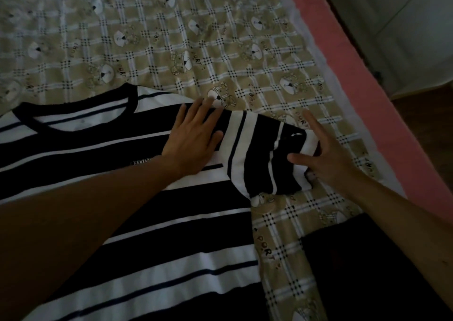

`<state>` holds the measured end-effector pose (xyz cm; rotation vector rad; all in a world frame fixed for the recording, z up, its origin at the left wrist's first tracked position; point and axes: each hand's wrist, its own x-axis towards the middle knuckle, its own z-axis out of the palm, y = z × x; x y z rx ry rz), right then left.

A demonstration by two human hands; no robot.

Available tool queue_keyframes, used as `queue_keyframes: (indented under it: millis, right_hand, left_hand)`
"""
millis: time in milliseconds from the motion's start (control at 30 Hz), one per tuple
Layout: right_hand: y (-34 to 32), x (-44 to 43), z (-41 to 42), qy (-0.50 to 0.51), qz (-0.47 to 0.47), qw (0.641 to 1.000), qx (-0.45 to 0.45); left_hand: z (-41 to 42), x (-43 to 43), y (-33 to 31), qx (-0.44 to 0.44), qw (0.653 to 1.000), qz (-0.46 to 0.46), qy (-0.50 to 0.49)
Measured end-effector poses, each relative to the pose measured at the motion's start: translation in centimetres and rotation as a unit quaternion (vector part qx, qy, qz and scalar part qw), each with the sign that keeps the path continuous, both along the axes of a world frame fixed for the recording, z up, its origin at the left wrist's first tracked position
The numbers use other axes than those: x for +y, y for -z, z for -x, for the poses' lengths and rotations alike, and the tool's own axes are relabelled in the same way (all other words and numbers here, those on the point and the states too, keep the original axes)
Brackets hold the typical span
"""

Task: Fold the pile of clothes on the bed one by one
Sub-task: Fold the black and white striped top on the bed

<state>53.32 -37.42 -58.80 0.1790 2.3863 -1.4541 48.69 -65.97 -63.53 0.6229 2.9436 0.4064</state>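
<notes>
A black-and-white striped T-shirt (152,213) lies face up and spread flat on the bed, collar toward the far left. My left hand (193,137) rests flat on its shoulder, fingers apart. The shirt's right sleeve (264,154) sticks out to the right. My right hand (326,156) lies at the sleeve's cuff, with fingers spread and the thumb pressing on the cuff edge; nothing is pinched between the fingers.
The bed is covered by a beige checked sheet (196,39) with bear prints. A dark garment (362,266) lies at the lower right. The pink bed edge (355,58) runs along the right, with floor beyond it.
</notes>
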Motion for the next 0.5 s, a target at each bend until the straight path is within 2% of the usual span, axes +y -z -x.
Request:
queue_keyframes:
  millis: [67,133,200,233,300,400,500]
  right_hand:
    - [0.0,-0.4,-0.2,-0.026,0.019,0.999,-0.008]
    - [0.3,-0.6,-0.5,-0.057,0.032,0.996,-0.054]
    - [0.4,-0.4,-0.4,-0.049,0.041,0.995,-0.081]
    - [0.3,-0.1,-0.3,-0.027,0.045,0.996,-0.078]
    - [-0.2,0.8,0.1,0.026,0.043,0.998,-0.048]
    - [0.3,1.8,-0.3,0.038,0.01,0.999,-0.035]
    - [1.0,1.7,-1.0,0.032,-0.02,0.998,-0.056]
  left_hand:
    - [2.2,0.7,-0.8,-0.003,1.0,0.001,0.003]
    - [4.5,1.2,-1.7,-0.052,0.998,0.006,0.019]
    - [6.0,1.5,-2.5,-0.089,0.992,0.047,0.073]
    - [6.5,1.4,-2.8,-0.08,0.991,0.054,0.092]
    - [6.8,1.3,-2.9,-0.006,0.995,0.071,0.074]
    - [4.2,1.6,-2.6,0.092,0.993,0.064,-0.047]
    - [-1.2,1.9,-1.5,0.116,0.993,0.008,0.003]
